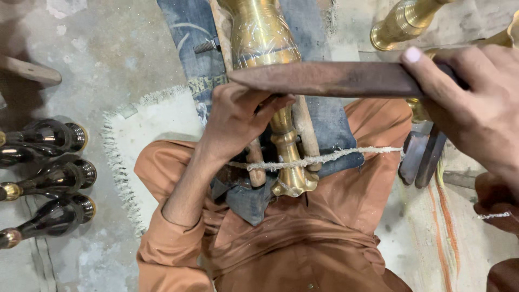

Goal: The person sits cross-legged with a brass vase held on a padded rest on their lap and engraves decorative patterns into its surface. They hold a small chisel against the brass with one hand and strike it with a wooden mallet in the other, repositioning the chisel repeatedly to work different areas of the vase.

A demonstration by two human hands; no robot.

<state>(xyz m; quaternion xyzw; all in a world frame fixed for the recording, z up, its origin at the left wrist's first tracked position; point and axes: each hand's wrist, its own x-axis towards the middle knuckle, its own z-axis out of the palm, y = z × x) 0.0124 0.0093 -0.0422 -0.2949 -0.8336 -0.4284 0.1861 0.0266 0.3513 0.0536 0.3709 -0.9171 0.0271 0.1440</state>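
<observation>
A shiny brass vase (263, 38) lies lengthwise over my lap on a blue cloth, its narrow neck and flared foot (292, 178) pointing toward me. My left hand (238, 121) presses down beside the neck, gripping near a wooden stick (256, 167). My right hand (476, 108) holds the wide end of a long rusty flat metal tool (324, 78), which lies across the vase body. A pale twisted cord (330, 157) runs across the vase neck.
Three dark, brass-tipped vases (51, 176) lie on the concrete floor at the left. Another brass piece (403, 21) stands at the top right. A white fringed mat (151, 130) lies under my legs, and dark metal tools (421, 154) rest at the right.
</observation>
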